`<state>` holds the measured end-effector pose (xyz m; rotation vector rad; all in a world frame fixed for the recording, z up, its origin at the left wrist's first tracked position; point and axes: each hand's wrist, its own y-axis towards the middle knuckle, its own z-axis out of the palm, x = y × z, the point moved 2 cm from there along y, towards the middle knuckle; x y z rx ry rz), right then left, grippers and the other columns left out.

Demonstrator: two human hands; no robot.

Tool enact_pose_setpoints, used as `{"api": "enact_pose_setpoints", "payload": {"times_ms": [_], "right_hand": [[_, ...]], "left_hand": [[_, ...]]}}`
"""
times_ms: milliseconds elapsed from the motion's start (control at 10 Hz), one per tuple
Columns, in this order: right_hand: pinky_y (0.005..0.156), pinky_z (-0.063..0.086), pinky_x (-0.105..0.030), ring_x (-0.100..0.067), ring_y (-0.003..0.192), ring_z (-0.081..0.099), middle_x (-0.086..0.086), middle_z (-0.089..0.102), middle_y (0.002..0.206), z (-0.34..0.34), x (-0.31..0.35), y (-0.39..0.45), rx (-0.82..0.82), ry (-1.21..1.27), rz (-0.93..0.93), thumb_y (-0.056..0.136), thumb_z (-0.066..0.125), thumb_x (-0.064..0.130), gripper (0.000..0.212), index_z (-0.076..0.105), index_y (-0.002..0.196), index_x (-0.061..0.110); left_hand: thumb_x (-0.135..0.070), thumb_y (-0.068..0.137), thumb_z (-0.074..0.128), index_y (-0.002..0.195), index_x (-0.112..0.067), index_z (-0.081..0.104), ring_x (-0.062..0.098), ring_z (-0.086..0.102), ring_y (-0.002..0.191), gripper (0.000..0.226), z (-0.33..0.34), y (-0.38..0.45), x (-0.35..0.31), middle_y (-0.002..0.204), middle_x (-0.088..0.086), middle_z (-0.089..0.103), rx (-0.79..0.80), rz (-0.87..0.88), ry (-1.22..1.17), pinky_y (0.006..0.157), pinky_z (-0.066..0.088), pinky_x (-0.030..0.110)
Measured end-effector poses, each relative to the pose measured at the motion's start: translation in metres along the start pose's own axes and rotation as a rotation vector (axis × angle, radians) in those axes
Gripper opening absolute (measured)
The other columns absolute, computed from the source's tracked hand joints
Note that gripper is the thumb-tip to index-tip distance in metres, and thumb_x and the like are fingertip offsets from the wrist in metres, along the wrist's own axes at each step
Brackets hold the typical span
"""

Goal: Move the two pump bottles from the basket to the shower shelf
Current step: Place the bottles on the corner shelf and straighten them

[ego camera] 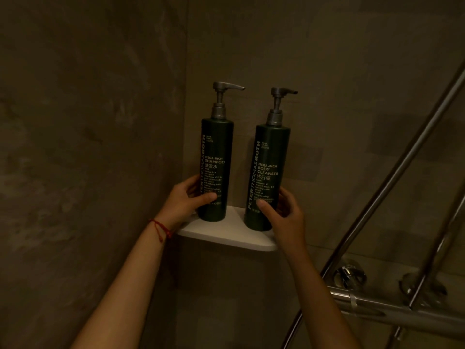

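Up in the corner of a dim, stone-tiled shower, two dark green pump bottles stand upright on a small white corner shelf (226, 236), side by side with a gap between them. One hand steadies each. At the left, the left hand (187, 200) wraps the lower part of the shampoo bottle (217, 170), thumb across the front and fingers (192, 181) curled behind it. At the right, the right hand (286, 212) grips the lower part of the cleanser bottle (270, 177) the same way, thumb on the label. Both bottles look already seated on the shelf, so the low grips seem meant to settle them and turn the labels outward before letting go. The cleanser bottle sits close to the shelf's front edge. Both pump spouts point right. Pale lettering runs up each bottle: "PETER THOMAS ROTH". The left label reads "MEGA-RICH SHAMPOO", the right "MEGA-RICH BODY CLEANSER", each with Chinese characters beneath; the finer print is too small to read. A red string (159, 227) circles the left wrist. Metal shower pipes (392, 187) cross at the right. No basket is in view.
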<state>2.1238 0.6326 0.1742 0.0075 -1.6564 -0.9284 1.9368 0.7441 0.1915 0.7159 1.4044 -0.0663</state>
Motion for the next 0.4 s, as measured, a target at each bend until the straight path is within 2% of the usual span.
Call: {"api": "enact_pose_setpoints", "payload": {"times_ms": [100, 200, 300, 400], "right_hand": [[0.074, 0.051, -0.013, 0.004, 0.094, 0.058, 0.01, 0.059, 0.107, -0.002, 0.005, -0.005, 0.016, -0.002, 0.027, 0.076, 0.068, 0.019, 0.053, 0.047, 0.125, 0.022], [0.09, 0.046, -0.028, 0.002, 0.099, 0.054, 0.018, 0.057, 0.104, -0.007, 0.012, -0.016, -0.02, -0.067, 0.034, 0.08, 0.064, 0.026, 0.049, 0.047, 0.125, 0.024], [0.088, 0.044, -0.024, -0.006, 0.105, 0.054, 0.01, 0.059, 0.113, -0.014, 0.018, -0.03, -0.05, -0.115, 0.037, 0.082, 0.061, 0.033, 0.048, 0.046, 0.127, 0.023], [0.081, 0.041, -0.017, -0.015, 0.116, 0.049, -0.003, 0.052, 0.132, -0.019, 0.022, -0.046, -0.038, -0.198, 0.077, 0.083, 0.057, 0.04, 0.051, 0.044, 0.13, 0.024]], "left_hand": [[-0.006, 0.071, 0.067, 0.133, -0.012, 0.037, 0.006, 0.05, 0.103, 0.068, 0.002, -0.005, -0.004, 0.117, -0.005, 0.049, -0.088, 0.02, 0.019, 0.07, 0.045, 0.013], [-0.013, 0.073, 0.068, 0.132, -0.017, 0.038, 0.005, 0.05, 0.106, 0.067, 0.005, -0.021, -0.004, 0.123, -0.005, 0.048, -0.217, 0.1, 0.082, 0.082, 0.045, 0.014], [-0.024, 0.078, 0.062, 0.133, -0.024, 0.036, 0.009, 0.039, 0.121, 0.061, 0.01, -0.041, 0.0, 0.135, -0.004, 0.043, -0.238, 0.146, 0.146, 0.099, 0.035, 0.029], [-0.032, 0.081, 0.058, 0.134, -0.032, 0.032, 0.005, 0.031, 0.123, 0.06, 0.018, -0.064, 0.003, 0.134, -0.01, 0.037, -0.223, 0.156, 0.259, 0.101, 0.031, 0.03]]}}
